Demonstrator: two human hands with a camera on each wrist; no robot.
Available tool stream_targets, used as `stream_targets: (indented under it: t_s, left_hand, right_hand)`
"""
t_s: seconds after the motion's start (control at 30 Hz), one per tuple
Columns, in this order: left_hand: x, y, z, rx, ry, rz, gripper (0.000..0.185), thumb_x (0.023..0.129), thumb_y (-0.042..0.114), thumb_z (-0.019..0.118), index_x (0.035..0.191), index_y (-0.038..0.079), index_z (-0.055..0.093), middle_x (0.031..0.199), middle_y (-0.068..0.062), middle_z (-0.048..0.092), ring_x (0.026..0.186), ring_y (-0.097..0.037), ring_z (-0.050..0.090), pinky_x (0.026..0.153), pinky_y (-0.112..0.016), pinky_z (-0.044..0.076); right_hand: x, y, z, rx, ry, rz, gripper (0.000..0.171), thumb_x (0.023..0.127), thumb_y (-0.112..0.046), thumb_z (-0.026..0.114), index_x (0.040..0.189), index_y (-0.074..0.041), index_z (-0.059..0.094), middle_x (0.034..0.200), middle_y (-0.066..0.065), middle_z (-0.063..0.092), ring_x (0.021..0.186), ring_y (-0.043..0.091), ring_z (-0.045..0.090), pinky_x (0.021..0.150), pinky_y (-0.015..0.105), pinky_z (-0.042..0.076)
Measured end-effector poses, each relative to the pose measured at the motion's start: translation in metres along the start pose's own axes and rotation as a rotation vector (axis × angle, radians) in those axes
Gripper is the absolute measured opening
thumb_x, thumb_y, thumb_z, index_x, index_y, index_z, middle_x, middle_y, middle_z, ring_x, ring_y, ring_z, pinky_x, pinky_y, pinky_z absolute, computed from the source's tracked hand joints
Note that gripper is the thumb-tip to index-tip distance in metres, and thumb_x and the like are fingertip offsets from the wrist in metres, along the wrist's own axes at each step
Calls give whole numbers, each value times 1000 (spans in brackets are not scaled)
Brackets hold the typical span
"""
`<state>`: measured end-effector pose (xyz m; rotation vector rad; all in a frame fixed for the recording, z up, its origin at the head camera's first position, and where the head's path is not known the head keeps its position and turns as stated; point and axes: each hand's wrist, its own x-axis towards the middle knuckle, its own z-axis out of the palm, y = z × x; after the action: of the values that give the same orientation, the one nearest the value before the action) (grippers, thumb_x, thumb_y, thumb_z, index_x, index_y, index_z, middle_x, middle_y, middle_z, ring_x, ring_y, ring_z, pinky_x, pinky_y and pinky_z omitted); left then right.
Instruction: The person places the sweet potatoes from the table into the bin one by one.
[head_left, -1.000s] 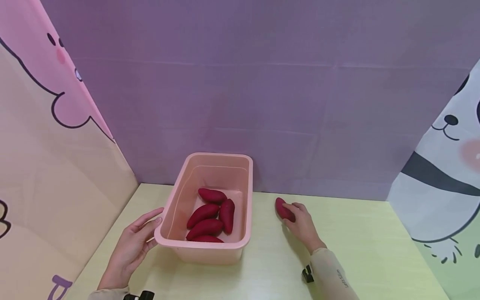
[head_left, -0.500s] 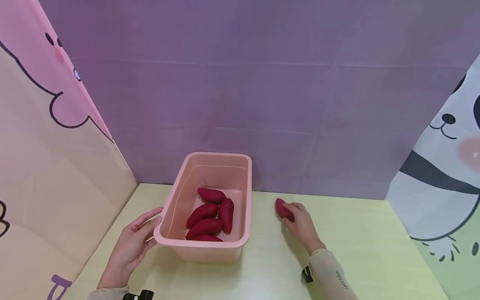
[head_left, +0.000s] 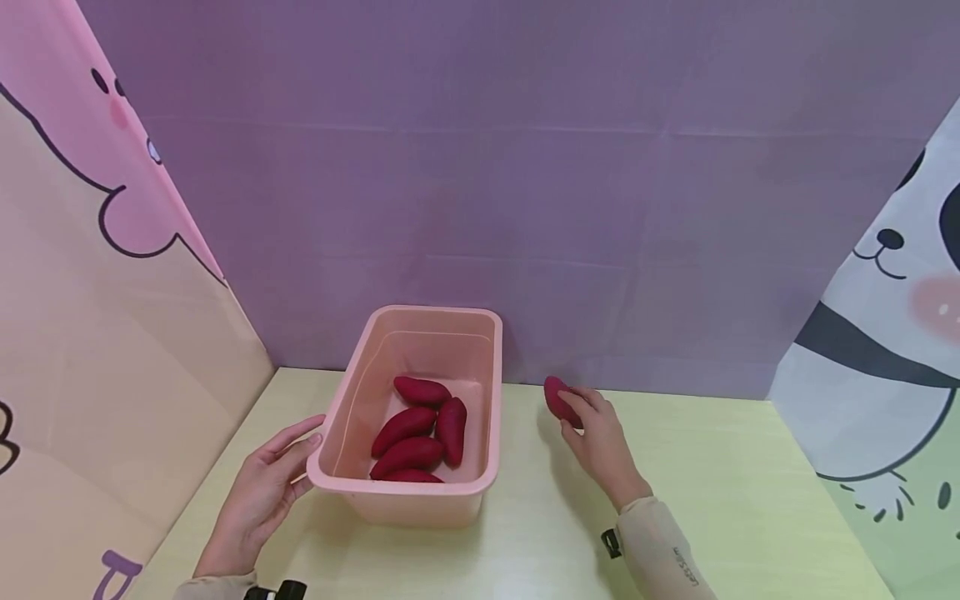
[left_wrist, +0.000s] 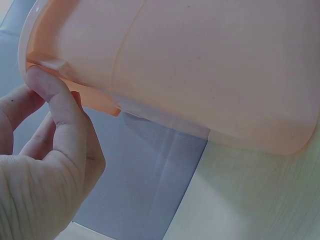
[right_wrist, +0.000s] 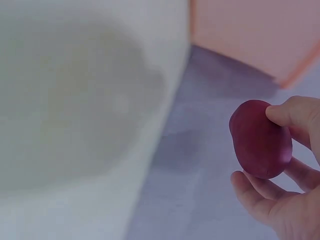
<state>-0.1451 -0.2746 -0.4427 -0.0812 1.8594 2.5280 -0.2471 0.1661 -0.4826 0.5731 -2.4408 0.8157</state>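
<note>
My right hand (head_left: 602,446) pinches a dark red sweet potato (head_left: 556,400) between thumb and fingers. It is lifted just over the table, right of the pink plastic bin (head_left: 495,392); in the right wrist view the sweet potato (right_wrist: 257,142) stands tilted, its near end towards the camera. My left hand (head_left: 262,496) holds the bin's rim at the near left corner; in the left wrist view the thumb (left_wrist: 47,82) presses under the rim, with other fingers partly hidden behind it. Several sweet potatoes (head_left: 408,455) lie inside the bin, mostly towards its near end.
The pale yellow table (head_left: 720,483) extends right and in front of the bin. A purple cloth backdrop (head_left: 570,208) rises along its far edge. Printed cloth panels stand at the left (head_left: 112,350) and right (head_left: 885,367).
My right hand has raised the sweet potato from the table, moving it slightly back and left. The left hand stays at the bin's corner, and the bin has not shifted.
</note>
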Motion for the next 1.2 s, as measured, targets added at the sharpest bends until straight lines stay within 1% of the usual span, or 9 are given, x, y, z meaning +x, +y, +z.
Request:
stream_targets:
  t_s: [0.13,0.23,0.4,0.67,0.77,1.0,1.2]
  left_hand:
    - [2,-1,-1,-3,-9,5,29,101,9,61,127,20,71,109,2,72,91,-12,69,75,-29,59]
    - [3,-2,-2,0,-7,8,30,101,9,62,128,19,71,109,2,72,91,-12,69,74,-28,58]
    - [3,-3,-2,10,5,3,29,101,10,62,127,20,71,109,2,73,91,-12,69,73,-28,58]
    - [2,-2,-2,3,-7,5,29,101,9,62,126,20,71,108,2,73,91,-11,69,74,-28,58]
    - [1,-2,-2,-3,-14,8,30,101,8,61,126,20,71,108,2,73,91,-11,69,74,-28,58]
    - [0,-2,0,1,-1,12,30,101,7,60,125,20,72,107,1,73,89,-12,69,73,-28,59]
    - [-1,-2,0,-6,-1,14,30,101,6,59,125,20,72,107,0,73,89,-13,69,73,-28,59]
  right_hand:
    - [12,-17,-14,13,60,-85,43,81,5,78,122,-2,69,123,20,59,107,37,57,79,39,59]
    - [21,-29,-23,21,85,-116,43,82,4,77,123,-2,69,124,20,59,108,36,58,80,39,59]
    - [33,-48,-35,14,100,-144,43,83,2,78,124,-4,68,126,18,59,107,35,59,83,42,58]
    - [57,-79,-47,56,118,-222,44,82,2,78,125,-3,67,126,19,59,109,35,59,83,41,58]
    - [70,-93,-49,50,112,-235,44,83,0,79,125,-3,67,127,18,59,110,33,59,85,40,57]
    - [102,-127,-45,49,97,-282,44,83,-3,80,125,-4,68,127,16,60,114,32,58,92,40,54]
    - [130,-157,-34,83,-13,-242,39,89,-10,74,127,-7,67,130,11,59,116,28,56,96,36,51]
